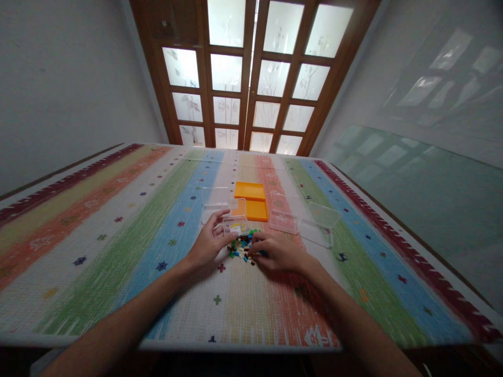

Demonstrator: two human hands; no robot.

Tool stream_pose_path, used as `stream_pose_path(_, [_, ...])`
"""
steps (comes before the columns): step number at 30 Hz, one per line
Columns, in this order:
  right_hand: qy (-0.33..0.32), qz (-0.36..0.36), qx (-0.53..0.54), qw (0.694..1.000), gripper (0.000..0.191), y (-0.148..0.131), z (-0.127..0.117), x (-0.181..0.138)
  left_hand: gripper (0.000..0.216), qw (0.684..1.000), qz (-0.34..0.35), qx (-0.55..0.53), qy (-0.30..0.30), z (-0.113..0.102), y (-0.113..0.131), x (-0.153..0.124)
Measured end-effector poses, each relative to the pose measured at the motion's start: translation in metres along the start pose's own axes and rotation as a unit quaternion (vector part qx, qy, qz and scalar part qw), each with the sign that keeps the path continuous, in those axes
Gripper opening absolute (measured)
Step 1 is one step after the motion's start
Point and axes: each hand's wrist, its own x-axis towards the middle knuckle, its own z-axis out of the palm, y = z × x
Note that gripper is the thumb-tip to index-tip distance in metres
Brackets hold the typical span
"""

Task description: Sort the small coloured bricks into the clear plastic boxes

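Striped cloth (118,246) in red, green, blue & white is covering the table where a person is sitting w/ both bare hands meeting over a pile of small coloured pieces (242,247) near the centre. The left hand (209,242) is lying on the cloth just left of the pile, thumb & fingers curled round the edge of a small clear box (234,225) (a few yellow bits are showing inside), holding it lightly, not fully closed. The right hand (277,250) is resting on the right side of the pile, fingertips pressed together down among the pieces; whether it is pinching one is too small to tell. Just behind the box, an orange tray (251,200) is lying flat, w/ a clear lid (222,204) overlapping its left edge. To the right, two more clear containers (310,222) are sitting side by side, apart from the hands. At the back, a wooden door w/ frosted glass panes (251,73) is letting in daylight.
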Motion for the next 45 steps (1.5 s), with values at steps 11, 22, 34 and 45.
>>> stream_pose_path(11, [-0.011,-0.009,-0.005,1.0,0.023,0.001,0.0015,0.0008,0.065,1.0,0.01,0.004,0.0,-0.0017,-0.0018,0.001])
stream_pose_path(22, [-0.009,-0.019,-0.018,1.0,0.019,0.0017,0.0035,0.0007,0.064,1.0,0.004,-0.009,0.004,-0.0012,-0.0004,0.0011])
stream_pose_path(34, [-0.017,0.004,-0.058,0.998,0.014,-0.0007,0.0068,0.0016,0.064,1.0,0.0,-0.01,0.006,-0.0006,-0.0014,0.0018])
stream_pose_path(45, [-0.004,0.004,-0.082,0.997,0.012,0.0006,0.0077,0.0016,0.066,1.0,-0.003,-0.002,0.008,-0.0008,-0.0012,0.0017])
